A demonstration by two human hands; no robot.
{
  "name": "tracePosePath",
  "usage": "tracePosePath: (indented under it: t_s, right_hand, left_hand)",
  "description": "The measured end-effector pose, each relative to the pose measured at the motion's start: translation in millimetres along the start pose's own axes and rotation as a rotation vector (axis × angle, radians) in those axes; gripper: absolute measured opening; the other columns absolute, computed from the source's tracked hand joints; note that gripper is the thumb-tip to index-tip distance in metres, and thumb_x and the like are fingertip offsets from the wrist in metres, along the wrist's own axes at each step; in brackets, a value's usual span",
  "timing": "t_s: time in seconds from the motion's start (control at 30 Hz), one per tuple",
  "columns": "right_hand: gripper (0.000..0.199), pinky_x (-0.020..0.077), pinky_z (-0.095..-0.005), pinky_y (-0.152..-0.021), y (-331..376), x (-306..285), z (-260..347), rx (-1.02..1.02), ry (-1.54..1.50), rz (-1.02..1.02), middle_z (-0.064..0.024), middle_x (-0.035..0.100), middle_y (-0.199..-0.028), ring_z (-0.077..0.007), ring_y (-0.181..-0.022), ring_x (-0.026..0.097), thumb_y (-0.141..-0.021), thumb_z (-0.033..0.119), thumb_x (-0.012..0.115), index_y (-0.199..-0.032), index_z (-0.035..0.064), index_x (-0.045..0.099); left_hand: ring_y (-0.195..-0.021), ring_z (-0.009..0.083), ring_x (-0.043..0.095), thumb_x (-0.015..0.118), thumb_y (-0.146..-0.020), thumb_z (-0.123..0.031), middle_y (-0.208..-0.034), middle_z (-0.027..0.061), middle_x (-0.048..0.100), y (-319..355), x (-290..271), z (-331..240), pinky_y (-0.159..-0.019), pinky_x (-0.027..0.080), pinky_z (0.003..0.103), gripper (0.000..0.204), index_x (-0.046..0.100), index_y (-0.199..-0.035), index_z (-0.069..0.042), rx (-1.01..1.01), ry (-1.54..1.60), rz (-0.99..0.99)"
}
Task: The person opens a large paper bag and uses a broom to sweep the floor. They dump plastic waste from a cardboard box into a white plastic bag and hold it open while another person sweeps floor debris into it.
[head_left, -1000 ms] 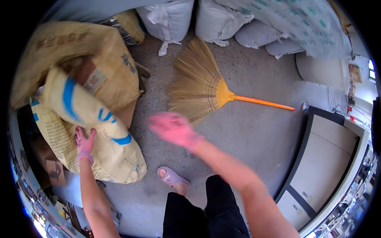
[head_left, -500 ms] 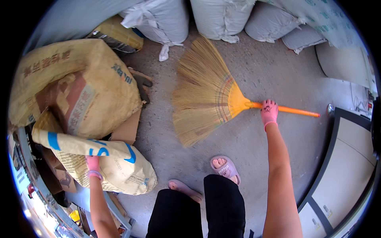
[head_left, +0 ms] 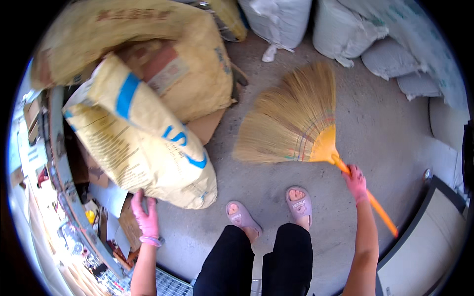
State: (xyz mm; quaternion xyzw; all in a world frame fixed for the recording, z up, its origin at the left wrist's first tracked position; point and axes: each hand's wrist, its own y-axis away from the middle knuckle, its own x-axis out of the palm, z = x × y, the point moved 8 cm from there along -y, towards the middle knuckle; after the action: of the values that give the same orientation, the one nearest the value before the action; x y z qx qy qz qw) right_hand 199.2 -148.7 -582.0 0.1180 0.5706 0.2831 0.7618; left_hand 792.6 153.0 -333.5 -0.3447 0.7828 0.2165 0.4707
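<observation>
In a pink glove, my right hand (head_left: 356, 183) is closed around the orange handle of a straw broom (head_left: 298, 118). Its fan-shaped bristles spread over the floor, up and to the left of the hand, and the end of the handle slants down to the right. My left hand (head_left: 145, 219), also in a pink glove, has its fingers apart at the lower edge of a cream paper sack with blue printing (head_left: 148, 153). Whether the fingertips touch the sack I cannot tell. The sack stands tilted, its upper end leaning left.
A large tan sack (head_left: 202, 74) sits behind the cream one, with flat cardboard (head_left: 207, 124) below it. Several white sacks (head_left: 345, 32) line the back. A metal-framed shelf (head_left: 64, 163) with clutter stands left, a pale dark-edged cabinet (head_left: 424, 246) right. My slippered feet are between.
My left hand has let go of the cream sack, which now stands more upright. The broom has turned, its handle end swinging downward. The whole view has shifted.
</observation>
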Motion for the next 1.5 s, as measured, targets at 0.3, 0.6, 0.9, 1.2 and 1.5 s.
tracePosePath:
  t_s: [0.3, 0.6, 0.9, 1.2, 1.5]
  right_hand:
    - [0.025, 0.0429, -0.0355, -0.063, 207, -231, 182, 0.008, -0.351, 0.181, -0.0095, 0.056, -0.077, -0.0227, -0.071, 0.054, -0.08, 0.018, 0.058, -0.099, 0.0035, 0.051]
    - [0.023, 0.0466, -0.0326, -0.053, 349, -317, 72, -0.01, 0.14, 0.406, -0.0083, 0.06, -0.068, -0.0183, -0.059, 0.057, -0.077, 0.024, 0.057, -0.085, 0.0022, 0.057]
    - [0.021, 0.0365, -0.0273, -0.04, 393, -343, 304, 0.084, 0.293, 0.905, -0.0031, 0.055, -0.061, -0.0105, -0.045, 0.046, -0.075, 0.021, 0.068, -0.086, 0.0058, 0.06]
    - [0.025, 0.0498, -0.0295, -0.051, 575, -173, 517, -0.533, 0.962, 0.904, -0.0068, 0.062, -0.073, -0.0129, -0.055, 0.058, -0.073, 0.027, 0.067, -0.078, 0.0038, 0.061]
    - [0.031, 0.0509, -0.0265, -0.053, 796, -45, 663, -0.361, 0.576, 1.294, -0.0023, 0.055, -0.07, -0.0109, -0.059, 0.055, -0.082, 0.027, 0.064, -0.099, 0.0041, 0.053]
  left_hand:
    - [-0.105, 0.0285, 0.053, 0.057, -0.083, -0.024, -0.109, 0.0158, 0.055, 171, -163, -31, -0.09, 0.042, 0.036, 0.041, 0.05, -0.117, -0.004, -0.281, -0.194, 0.42]
    - [-0.106, 0.0288, 0.053, 0.056, -0.08, -0.03, -0.115, 0.0175, 0.053, 563, -384, -20, -0.091, 0.042, 0.036, 0.049, 0.049, -0.121, -0.004, -1.324, 0.102, -0.184]
    - [-0.085, 0.0231, 0.061, 0.057, -0.077, -0.025, -0.097, 0.0158, 0.062, 967, -275, -138, -0.075, 0.047, 0.034, 0.035, 0.059, -0.103, -0.001, -1.936, 0.363, -0.398]
    - [-0.089, 0.0203, 0.06, 0.054, -0.082, -0.026, -0.1, 0.0139, 0.063, 1038, -241, -99, -0.077, 0.047, 0.033, 0.036, 0.057, -0.109, -0.003, -1.664, 0.688, -0.544]
    - [-0.08, 0.0176, 0.059, 0.052, -0.085, -0.018, -0.092, 0.0087, 0.06, 958, -425, 55, -0.073, 0.046, 0.03, 0.029, 0.057, -0.111, -0.006, -1.337, 0.407, -0.909]
